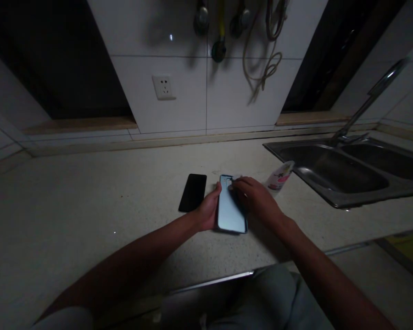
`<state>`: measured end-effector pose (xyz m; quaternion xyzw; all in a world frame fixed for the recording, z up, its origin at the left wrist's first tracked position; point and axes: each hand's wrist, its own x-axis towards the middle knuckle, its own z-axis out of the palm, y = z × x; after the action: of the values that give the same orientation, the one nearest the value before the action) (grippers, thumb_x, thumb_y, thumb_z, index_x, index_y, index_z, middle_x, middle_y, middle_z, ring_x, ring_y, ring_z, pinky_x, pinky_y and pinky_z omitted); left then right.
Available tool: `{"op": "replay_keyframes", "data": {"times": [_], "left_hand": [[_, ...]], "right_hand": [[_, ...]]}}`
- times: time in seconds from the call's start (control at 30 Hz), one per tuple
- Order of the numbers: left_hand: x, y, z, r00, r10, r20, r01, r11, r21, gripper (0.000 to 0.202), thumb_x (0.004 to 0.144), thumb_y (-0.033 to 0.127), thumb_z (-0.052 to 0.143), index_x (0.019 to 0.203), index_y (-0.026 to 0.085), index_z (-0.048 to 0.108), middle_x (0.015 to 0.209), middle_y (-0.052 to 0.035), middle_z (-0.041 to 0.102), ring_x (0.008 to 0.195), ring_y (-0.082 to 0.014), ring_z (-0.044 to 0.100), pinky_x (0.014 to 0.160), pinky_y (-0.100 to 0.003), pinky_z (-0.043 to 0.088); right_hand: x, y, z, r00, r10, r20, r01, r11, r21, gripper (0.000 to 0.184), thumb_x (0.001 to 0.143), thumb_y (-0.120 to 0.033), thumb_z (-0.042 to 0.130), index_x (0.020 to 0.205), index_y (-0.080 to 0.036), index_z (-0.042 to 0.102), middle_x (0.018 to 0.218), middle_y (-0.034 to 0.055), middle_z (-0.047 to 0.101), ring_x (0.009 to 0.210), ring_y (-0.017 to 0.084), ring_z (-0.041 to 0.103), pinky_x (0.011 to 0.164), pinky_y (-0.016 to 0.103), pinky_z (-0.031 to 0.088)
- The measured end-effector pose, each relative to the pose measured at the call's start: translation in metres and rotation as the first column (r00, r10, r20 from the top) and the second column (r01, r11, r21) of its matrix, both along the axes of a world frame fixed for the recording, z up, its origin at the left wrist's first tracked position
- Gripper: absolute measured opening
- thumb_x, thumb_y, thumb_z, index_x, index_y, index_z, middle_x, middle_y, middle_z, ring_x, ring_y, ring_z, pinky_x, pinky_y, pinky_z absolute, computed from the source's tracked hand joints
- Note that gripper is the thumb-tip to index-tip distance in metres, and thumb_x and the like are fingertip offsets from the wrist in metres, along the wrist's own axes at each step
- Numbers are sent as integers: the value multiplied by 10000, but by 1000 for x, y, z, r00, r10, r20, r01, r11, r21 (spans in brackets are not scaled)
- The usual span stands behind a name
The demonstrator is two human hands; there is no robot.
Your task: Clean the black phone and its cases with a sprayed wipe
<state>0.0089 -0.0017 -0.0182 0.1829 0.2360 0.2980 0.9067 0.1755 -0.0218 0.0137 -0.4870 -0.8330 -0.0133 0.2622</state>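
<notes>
Left hand (208,211) clasps the blue phone (229,216) by its side; right hand (256,197), curled, presses its top.

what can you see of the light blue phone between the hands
The light blue phone lies flat on the pale countertop, seemingly back up. Its smooth surface looks glossy, corners rounded. The left hand holds its left edge; the right hand rests its fingers near its far end. A black phone lies just left, apart.
</notes>
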Motion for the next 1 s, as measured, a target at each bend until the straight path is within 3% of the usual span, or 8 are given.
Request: {"op": "replay_keyframes", "data": {"times": [0.2, 0.33, 0.5, 0.6, 0.73, 0.83, 1.0], "left_hand": [[0, -2, 2, 999, 25, -25, -24, 999, 21, 571, 984, 584, 430, 1196, 107, 661, 954, -160, 737, 882, -278, 707, 856, -390, 511], [0, -3, 3, 999, 34, -24, -33, 999, 22, 600, 977, 617, 411, 1222, 124, 649, 935, -149, 730, 906, -289, 701, 842, -397, 514], [-1, -1, 2, 998, 37, -57, -37, 999, -10, 599, 984, 631, 374, 1131, 135, 677, 900, -142, 727, 848, -272, 702, 810, -388, 522], [-1, 1, 0, 997, 58, -54, -60, 998, -29, 587, 990, 623, 376, 1048, 132, 692, 869, -133, 726, 789, -246, 700, 805, -374, 525], [-4, 4, -1, 998, 54, -10, -54, 998, -39, 654, 982, 663, 336, 1051, 123, 699, 855, -138, 728, 760, -254, 703, 772, -395, 531], [-7, 3, 0, 997, 20, 77, -20, 1000, 2, 668, 965, 687, 339, 1067, 132, 695, 881, -150, 731, 775, -277, 710, 764, -428, 537], [-13, 0, 8, 999, -27, 43, 26, 999, 21, 756, 950, 725, 269, 1062, 104, 685, 900, -187, 717, 784, -298, 709, 743, -462, 555]], "right_hand": [[-21, 21, 6, 998, 60, -17, -61, 997, -54, 236, 925, -72, 514, 985, -173, 718, 1030, 122, 726, 931, 234, 659, 805, 339, 512], [-26, 22, -1, 975, 134, -179, -137, 991, -2, 236, 931, -85, 516, 953, -191, 726, 998, 100, 742, 909, 219, 681, 794, 330, 525], [-16, 14, -3, 863, 279, -421, -305, 952, 5, 228, 916, -118, 568, 1002, -242, 739, 1023, 51, 769, 963, 201, 713, 865, 333, 540], [-11, 9, 1, 791, 296, -535, -392, 917, -71, 172, 903, -174, 621, 987, -238, 757, 1004, 50, 777, 942, 196, 718, 867, 337, 537], [-8, 11, 7, 683, 249, -687, -467, 871, -149, 111, 856, -237, 674, 895, -230, 777, 920, 51, 768, 877, 196, 709, 811, 337, 535], [-7, 21, 7, 584, 176, -793, -433, 894, -120, 87, 791, -232, 681, 774, -228, 767, 872, 50, 742, 862, 200, 685, 810, 352, 521], [-5, 44, -10, 381, -146, -913, -310, 910, -275, 58, 679, -264, 688, 662, -211, 706, 694, 19, 664, 652, 160, 577, 610, 297, 444]]}}
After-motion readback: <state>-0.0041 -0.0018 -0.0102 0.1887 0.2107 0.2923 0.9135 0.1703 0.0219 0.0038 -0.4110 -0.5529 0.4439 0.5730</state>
